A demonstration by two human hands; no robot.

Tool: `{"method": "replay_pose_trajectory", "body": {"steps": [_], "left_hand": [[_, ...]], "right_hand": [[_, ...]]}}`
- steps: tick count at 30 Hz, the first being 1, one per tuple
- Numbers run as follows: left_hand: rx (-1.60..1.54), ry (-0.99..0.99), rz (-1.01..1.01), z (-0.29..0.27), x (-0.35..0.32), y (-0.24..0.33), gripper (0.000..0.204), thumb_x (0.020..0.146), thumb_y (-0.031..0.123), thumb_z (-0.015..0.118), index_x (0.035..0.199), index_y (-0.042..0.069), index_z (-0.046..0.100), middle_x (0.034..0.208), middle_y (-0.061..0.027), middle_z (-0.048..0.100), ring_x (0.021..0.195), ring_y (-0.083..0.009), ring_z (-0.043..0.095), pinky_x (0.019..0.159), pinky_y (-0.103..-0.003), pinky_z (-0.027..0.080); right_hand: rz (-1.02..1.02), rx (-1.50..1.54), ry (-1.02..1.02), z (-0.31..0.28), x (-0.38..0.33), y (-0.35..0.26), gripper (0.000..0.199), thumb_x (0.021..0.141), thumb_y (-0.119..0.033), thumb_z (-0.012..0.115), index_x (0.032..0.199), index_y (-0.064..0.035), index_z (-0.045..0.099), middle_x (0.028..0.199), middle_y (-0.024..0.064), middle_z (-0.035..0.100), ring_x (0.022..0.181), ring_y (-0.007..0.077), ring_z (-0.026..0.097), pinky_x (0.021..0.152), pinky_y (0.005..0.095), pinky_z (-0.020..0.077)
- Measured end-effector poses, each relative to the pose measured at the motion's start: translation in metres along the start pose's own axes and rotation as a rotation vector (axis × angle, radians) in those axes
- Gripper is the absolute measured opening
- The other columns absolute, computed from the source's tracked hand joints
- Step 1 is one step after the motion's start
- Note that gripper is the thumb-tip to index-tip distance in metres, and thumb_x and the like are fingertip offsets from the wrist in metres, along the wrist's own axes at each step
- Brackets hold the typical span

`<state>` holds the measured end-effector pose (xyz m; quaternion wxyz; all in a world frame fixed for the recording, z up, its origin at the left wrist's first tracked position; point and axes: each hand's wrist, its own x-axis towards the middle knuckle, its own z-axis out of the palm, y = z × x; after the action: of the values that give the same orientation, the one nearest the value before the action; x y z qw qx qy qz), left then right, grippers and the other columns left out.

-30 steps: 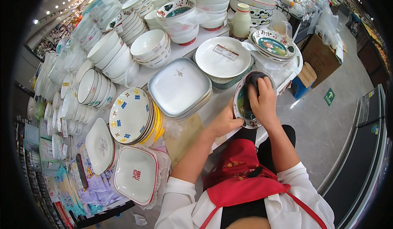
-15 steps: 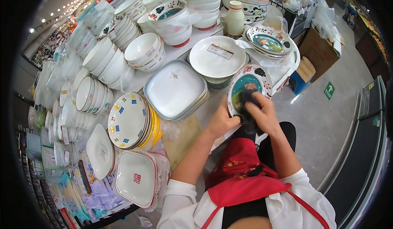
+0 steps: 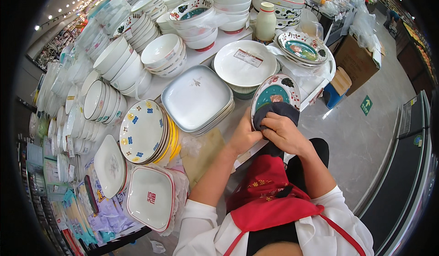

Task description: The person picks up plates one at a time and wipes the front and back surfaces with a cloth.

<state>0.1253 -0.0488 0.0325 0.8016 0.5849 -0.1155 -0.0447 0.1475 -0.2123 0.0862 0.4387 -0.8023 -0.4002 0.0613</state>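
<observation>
Holding a patterned plate (image 3: 275,89) at the near edge of a crowded desk (image 3: 242,113), a person in a red apron (image 3: 267,187) works with both hands close together. The plate is tipped up, teal-centred, its long axis as it appears from here running roughly from seven o'clock to one. The left hand (image 3: 243,136) is the nearer to the rim, closed on it at about seven o'clock; how its fingers sit behind the plate is hidden. From those fingers the plate rises toward one o'clock. The right hand (image 3: 284,132), at five o'clock, has its fingers curled, bunching a dark cloth (image 3: 280,110) against the lower face, their tips beside the left thumb. The cloth covers that lower part, leaving the upper rim in plain sight.

Near the plate, at eleven o'clock, stands a stack of round white dishes (image 3: 228,68) with a label on top; whether the rims touch, I cannot tell. Square pale plates (image 3: 196,98) sit at nine o'clock, leaving little room on that side. At one o'clock, farther off, rests a pile of similarly patterned plates (image 3: 299,50), with a cream-coloured bottle (image 3: 265,25) just beside it at twelve. Toward three o'clock the desk gives way to grey floor (image 3: 340,137), a blue stool (image 3: 335,98) near its edge.
</observation>
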Motion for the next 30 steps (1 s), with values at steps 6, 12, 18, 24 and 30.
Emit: {"method": "replay_pose_trajectory", "body": {"steps": [6, 12, 18, 24, 30], "left_hand": [[-0.107, 0.043, 0.014, 0.001, 0.000, 0.009, 0.063, 0.061, -0.008, 0.048, 0.124, -0.002, 0.044, 0.113, -0.0062, 0.052, 0.107, -0.0159, 0.050, 0.097, -0.029, 0.039], [-0.038, 0.182, 0.118, 0.003, 0.001, 0.017, 0.061, 0.061, -0.008, 0.049, 0.121, -0.003, 0.045, 0.110, -0.0067, 0.055, 0.101, -0.0152, 0.054, 0.091, -0.027, 0.043], [-0.215, 0.400, 0.187, -0.011, 0.000, 0.024, 0.067, 0.061, -0.012, 0.047, 0.127, -0.004, 0.043, 0.112, -0.0106, 0.057, 0.100, -0.0208, 0.058, 0.086, -0.029, 0.047], [-0.613, 0.521, 0.406, -0.037, -0.003, 0.034, 0.072, 0.064, -0.006, 0.045, 0.135, 0.000, 0.037, 0.130, -0.0182, 0.048, 0.114, -0.0376, 0.054, 0.088, -0.057, 0.051], [-0.657, 0.457, 0.365, -0.047, -0.011, 0.040, 0.075, 0.064, -0.006, 0.045, 0.138, 0.004, 0.034, 0.131, -0.0177, 0.046, 0.117, -0.0369, 0.051, 0.088, -0.059, 0.051]], "right_hand": [[0.035, -0.378, -0.014, 0.000, -0.011, -0.012, 0.015, 0.078, -0.011, 0.056, 0.088, -0.0026, 0.062, 0.085, 0.0135, 0.055, 0.079, 0.0332, 0.058, 0.067, 0.0420, 0.0471], [0.076, -0.591, 0.275, 0.006, -0.010, 0.009, 0.009, 0.076, -0.013, 0.058, 0.080, -0.0051, 0.060, 0.080, 0.0109, 0.055, 0.077, 0.0298, 0.058, 0.063, 0.0408, 0.0485], [-0.006, -0.510, 0.640, 0.008, 0.015, 0.012, 0.010, 0.074, -0.007, 0.060, 0.082, -0.0020, 0.056, 0.079, 0.0128, 0.050, 0.075, 0.0312, 0.055, 0.060, 0.0398, 0.0449], [0.003, -0.196, 0.727, 0.020, 0.033, 0.030, 0.011, 0.079, -0.004, 0.058, 0.089, 0.0015, 0.057, 0.083, 0.0177, 0.053, 0.077, 0.0371, 0.055, 0.065, 0.0418, 0.0453], [-0.057, -0.127, 0.187, 0.049, 0.028, 0.007, 0.030, 0.090, -0.028, 0.054, 0.100, -0.0007, 0.063, 0.102, 0.0136, 0.060, 0.098, 0.0325, 0.055, 0.082, 0.0405, 0.0470]]}}
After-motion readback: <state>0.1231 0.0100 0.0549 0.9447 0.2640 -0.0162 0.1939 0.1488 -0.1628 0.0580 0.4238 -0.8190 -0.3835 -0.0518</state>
